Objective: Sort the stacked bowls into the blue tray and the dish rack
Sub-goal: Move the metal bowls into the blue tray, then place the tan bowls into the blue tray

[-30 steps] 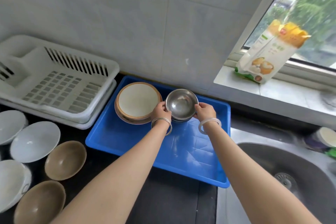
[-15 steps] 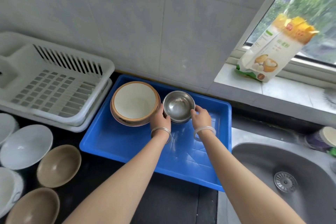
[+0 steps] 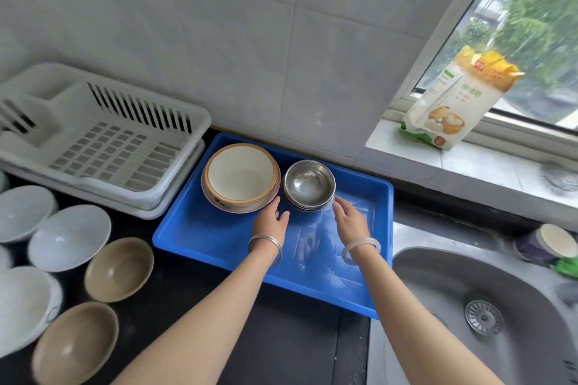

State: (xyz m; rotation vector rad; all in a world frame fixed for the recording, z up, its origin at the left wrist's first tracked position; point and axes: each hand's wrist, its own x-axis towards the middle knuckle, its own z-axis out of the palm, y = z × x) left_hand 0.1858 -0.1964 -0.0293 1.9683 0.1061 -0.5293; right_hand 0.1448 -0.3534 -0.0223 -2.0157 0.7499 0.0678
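Both hands have just come off the nested steel bowls (image 3: 309, 185), now set down at the far end of the blue tray (image 3: 219, 237), touching a wide glazed cream bowl (image 3: 240, 176) w/ tan rim. The left hand (image 3: 270, 220) & right hand (image 3: 350, 219) hover over the tray floor, fingers spread, holding nothing. That stack looks sorted; smooth white bowls (image 3: 68, 236) & matte brown bowls (image 3: 119, 269) wait left of the tray, near the slatted plastic dish rack (image 3: 103, 141)

Surface: black flat countertop (image 3: 281, 337), bordering a steel sink (image 3: 438, 278).
Rear left: white slotted plastic dish rack (image 3: 109, 147).
Rear centre: blue rectangular plastic tray (image 3: 219, 247), just beside the rack.
Front left: white round bowls (image 3: 70, 236) and tan round bowls (image 3: 119, 269), upright.
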